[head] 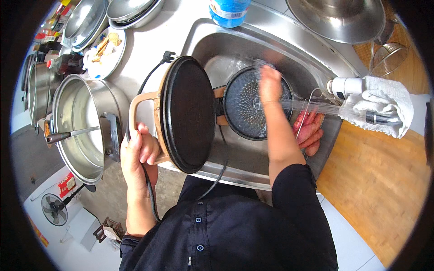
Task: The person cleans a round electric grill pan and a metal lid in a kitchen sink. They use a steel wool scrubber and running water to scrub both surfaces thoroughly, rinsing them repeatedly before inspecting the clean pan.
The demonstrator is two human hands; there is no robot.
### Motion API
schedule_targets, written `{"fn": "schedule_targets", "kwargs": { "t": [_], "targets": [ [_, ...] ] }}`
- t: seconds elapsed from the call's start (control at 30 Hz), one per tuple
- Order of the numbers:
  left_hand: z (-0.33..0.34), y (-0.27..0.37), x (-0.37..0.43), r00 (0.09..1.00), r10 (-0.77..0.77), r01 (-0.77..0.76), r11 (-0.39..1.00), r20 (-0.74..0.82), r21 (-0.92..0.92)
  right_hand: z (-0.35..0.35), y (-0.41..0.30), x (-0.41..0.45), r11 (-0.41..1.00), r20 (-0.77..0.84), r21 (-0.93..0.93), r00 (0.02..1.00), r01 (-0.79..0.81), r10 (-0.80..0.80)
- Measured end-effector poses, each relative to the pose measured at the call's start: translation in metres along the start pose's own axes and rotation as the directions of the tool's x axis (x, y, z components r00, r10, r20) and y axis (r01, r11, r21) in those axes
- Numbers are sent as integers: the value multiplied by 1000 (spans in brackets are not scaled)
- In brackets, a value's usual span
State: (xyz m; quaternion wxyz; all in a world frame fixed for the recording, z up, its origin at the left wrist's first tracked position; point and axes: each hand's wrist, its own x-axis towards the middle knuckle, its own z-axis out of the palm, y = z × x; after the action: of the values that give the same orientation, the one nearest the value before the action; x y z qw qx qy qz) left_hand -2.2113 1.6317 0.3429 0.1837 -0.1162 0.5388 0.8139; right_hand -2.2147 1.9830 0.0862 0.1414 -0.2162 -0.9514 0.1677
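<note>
My left hand (140, 149) grips the beige handle (135, 108) of an electric baking pan, with its black power cord (148, 183) running along the palm. The pan's hinged lid with a round dark plate (188, 115) stands tilted up at the sink's left rim. The dimpled lower plate (247, 101) lies wet over the basin. My right hand (270, 83) is on the far right part of that plate, blurred by motion, closed around what looks like a silvery wire scourer (261, 63). A water stream (312, 106) runs from the faucet (383, 118) onto the plate.
Red-skinned sweet potatoes (310, 132) lie in a wire rack at the right of the steel sink (217, 149). A large pot (78, 125) with a utensil stands left. Behind are a plate of scraps (112, 64), a blue bottle (229, 15) and a steel wok (339, 20).
</note>
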Motion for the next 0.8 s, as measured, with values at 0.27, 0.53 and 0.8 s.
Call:
{"fn": "schedule_targets", "kwargs": {
  "t": [0.27, 0.53, 0.8],
  "targets": [
    [3, 1, 2, 1000, -7, 7, 1000, 7, -15, -34, 49, -60, 819, 0, -467, 926, -334, 378],
    [5, 4, 3, 999, -43, 42, 999, 30, 23, -6, 46, -21, 811, -63, -379, 887, -446, 458],
    [6, 0, -1, 1000, 2, -2, 1000, -6, 23, 1, 29, -14, 982, -23, -186, 1000, -21, 17]
  ]
}}
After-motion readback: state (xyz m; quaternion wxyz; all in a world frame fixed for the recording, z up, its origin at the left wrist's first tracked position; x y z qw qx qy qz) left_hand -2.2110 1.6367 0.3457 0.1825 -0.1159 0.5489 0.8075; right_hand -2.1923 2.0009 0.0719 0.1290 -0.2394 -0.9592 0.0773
